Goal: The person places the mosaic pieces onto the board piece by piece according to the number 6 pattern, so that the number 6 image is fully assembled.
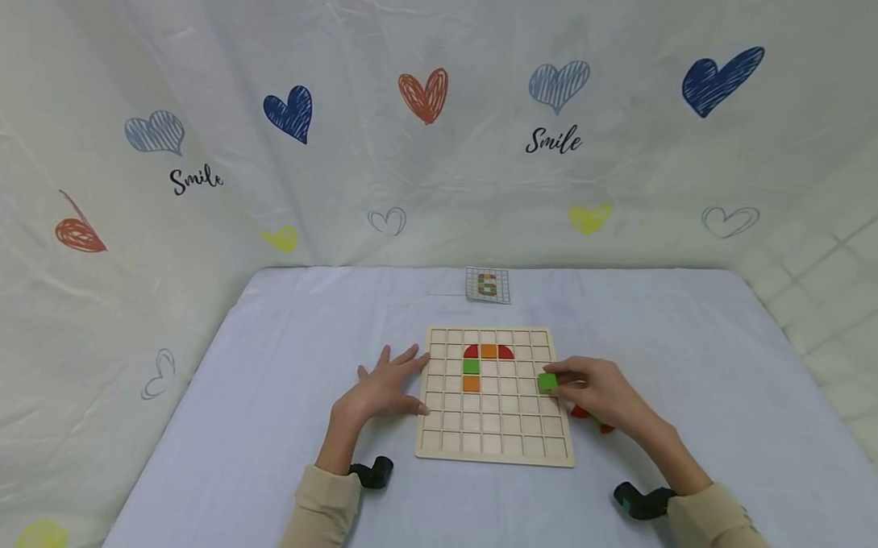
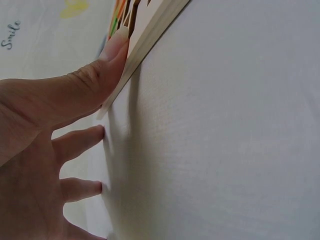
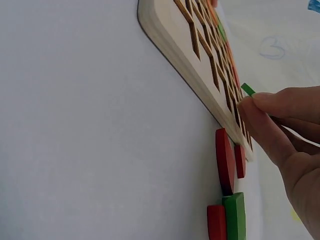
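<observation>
A wooden grid board (image 1: 490, 425) lies flat on the white-covered table. Set in its upper cells are two red quarter-round tiles (image 1: 506, 353), two orange square tiles (image 1: 471, 383) and a green square tile (image 1: 470, 366). My right hand (image 1: 600, 388) pinches another green square tile (image 1: 547, 383) between thumb and fingertips over the board's right side. With its fingers spread, my left hand (image 1: 382, 389) touches the board's left edge; in the left wrist view its thumb (image 2: 114, 47) rests on the frame.
Loose red tiles (image 3: 225, 160) and a green tile (image 3: 235, 215) lie beside the board's right edge, partly beneath my right hand. A small pattern card (image 1: 488, 284) lies at the back of the table, before a heart-printed curtain (image 1: 486, 171).
</observation>
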The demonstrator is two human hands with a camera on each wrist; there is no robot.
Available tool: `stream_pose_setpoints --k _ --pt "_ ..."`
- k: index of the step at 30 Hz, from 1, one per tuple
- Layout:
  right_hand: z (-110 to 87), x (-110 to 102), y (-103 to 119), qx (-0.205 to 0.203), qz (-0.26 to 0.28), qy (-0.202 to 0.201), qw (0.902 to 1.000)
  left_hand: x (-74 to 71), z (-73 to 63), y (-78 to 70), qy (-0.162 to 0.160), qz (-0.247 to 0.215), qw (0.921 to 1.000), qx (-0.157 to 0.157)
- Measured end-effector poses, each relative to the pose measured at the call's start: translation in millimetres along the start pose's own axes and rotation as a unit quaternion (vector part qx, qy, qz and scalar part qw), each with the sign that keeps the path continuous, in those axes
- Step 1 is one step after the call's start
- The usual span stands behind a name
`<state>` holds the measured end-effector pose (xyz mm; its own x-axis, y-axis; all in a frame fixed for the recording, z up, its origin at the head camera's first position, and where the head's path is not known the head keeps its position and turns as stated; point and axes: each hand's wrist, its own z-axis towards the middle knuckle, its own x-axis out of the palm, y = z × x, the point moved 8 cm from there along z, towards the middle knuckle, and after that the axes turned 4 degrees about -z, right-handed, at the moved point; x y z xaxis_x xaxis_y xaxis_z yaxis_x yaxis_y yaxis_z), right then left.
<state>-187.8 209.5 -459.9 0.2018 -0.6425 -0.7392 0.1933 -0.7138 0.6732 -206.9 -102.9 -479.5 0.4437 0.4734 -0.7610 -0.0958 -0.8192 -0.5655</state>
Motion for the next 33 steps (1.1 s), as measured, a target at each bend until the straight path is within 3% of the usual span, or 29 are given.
stream_pose_setpoints --k 25,33 --pt "29.3 36.4 31.5 -0.021 -0.010 0.029 0.9993 -0.3 1.4 0.9 0.002 -0.001 1.0000 -0.002" --pt "36.0 44.1 43.0 -0.046 -0.006 0.037 0.9982 -0.8 1.5 0.7 0.001 0.000 1.0000 -0.005"
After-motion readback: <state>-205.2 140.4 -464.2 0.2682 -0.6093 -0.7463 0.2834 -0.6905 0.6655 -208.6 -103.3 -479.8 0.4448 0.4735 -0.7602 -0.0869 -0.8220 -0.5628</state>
